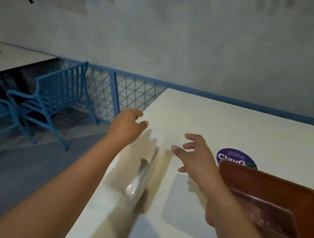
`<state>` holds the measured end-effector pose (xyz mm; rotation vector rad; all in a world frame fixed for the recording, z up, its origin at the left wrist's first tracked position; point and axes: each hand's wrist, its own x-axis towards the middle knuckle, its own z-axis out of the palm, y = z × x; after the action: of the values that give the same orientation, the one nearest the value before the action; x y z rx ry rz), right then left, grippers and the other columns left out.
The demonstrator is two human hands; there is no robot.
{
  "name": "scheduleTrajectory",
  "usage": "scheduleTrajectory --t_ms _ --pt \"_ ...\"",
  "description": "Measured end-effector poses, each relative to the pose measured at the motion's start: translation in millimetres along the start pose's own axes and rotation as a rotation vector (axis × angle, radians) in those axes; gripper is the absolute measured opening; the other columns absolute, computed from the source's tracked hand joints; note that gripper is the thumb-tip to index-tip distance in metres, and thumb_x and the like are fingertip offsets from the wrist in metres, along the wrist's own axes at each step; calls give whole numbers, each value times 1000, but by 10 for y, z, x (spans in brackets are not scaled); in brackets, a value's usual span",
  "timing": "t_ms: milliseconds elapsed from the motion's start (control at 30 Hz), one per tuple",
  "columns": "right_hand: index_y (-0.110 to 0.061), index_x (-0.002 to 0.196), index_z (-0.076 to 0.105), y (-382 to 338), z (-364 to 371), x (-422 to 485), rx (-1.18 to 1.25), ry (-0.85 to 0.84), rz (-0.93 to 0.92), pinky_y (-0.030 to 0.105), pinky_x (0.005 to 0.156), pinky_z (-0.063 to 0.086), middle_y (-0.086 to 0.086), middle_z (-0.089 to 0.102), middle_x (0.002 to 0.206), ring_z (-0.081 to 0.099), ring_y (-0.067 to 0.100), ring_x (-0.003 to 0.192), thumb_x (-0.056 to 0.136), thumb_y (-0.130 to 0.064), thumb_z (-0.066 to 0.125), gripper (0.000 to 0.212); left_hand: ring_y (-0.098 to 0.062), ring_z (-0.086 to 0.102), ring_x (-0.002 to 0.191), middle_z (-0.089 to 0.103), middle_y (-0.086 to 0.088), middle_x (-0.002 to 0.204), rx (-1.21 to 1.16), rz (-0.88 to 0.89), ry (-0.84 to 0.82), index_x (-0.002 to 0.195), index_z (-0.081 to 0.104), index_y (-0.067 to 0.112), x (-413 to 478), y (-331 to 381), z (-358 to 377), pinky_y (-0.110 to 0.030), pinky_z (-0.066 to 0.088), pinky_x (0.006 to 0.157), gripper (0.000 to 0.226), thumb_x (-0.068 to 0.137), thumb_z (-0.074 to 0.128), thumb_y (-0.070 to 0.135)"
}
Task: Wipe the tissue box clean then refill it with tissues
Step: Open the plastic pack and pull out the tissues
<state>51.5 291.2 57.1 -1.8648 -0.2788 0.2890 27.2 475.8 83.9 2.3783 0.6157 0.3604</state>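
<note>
A blurred, pale, clear-looking tissue box (142, 169) lies on the white table (241, 131) near its left edge, between my two forearms. My left hand (128, 124) hovers above the box's far end with fingers loosely curled, holding nothing. Just right of the box, my right hand (195, 155) is raised with fingers spread, also holding nothing. Neither hand touches the box. Motion blur hides the box's details.
A brown plastic tray (278, 228) sits at the table's right, by my right forearm. A round purple sticker (234, 157) is on the tabletop behind it. Blue chairs (53, 99) and a blue mesh railing (127, 94) stand to the left, beyond the table edge.
</note>
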Motion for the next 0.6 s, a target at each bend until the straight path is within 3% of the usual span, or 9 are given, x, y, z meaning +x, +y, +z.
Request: scheduleTrajectory --t_ms 133,200,300,367,467,533,600 --pt "-14 132 41 62 365 142 130 -16 196 41 87 53 9 49 125 52 8 73 87 -24 63 52 -24 53 114 56 -8 128 -25 -76 -66 126 52 9 171 -369 -49 -30 42 88 36 93 50 22" --pt "-14 133 41 118 473 196 149 8 288 44 92 51 9 51 124 52 12 73 88 -26 61 51 -25 54 113 57 -7 124 -42 -126 -113 124 54 9 245 -542 -30 -32 43 89 32 95 46 19" --pt "-12 134 42 203 574 236 197 42 358 40 87 53 7 50 125 54 20 93 88 -28 62 53 -25 57 96 58 -7 102 -164 -242 -181 96 58 12 319 -731 14 -32 45 77 13 94 47 18" --pt "-11 132 46 239 617 246 242 36 385 37 78 54 6 52 123 53 23 103 88 -29 61 50 -21 53 81 55 -7 90 -254 -322 -243 82 53 14 335 -782 40 -30 45 68 14 94 49 20" --pt "-10 109 57 239 691 244 286 1 430 40 73 55 5 52 91 53 24 88 91 -29 58 26 -20 56 76 59 -8 92 -324 -376 -339 93 56 12 324 -827 67 -32 50 69 20 95 48 30" --pt "-9 91 58 232 735 245 317 -3 451 44 76 55 9 51 89 53 25 85 91 -29 56 20 -19 56 70 60 -7 87 -360 -387 -376 96 57 9 289 -817 76 -29 49 62 26 96 45 32" --pt "-8 91 59 217 758 239 314 -6 442 42 72 56 11 53 94 55 25 86 91 -29 56 21 -17 52 63 56 -5 78 -383 -388 -392 90 55 8 251 -783 77 -26 45 56 26 97 43 30"
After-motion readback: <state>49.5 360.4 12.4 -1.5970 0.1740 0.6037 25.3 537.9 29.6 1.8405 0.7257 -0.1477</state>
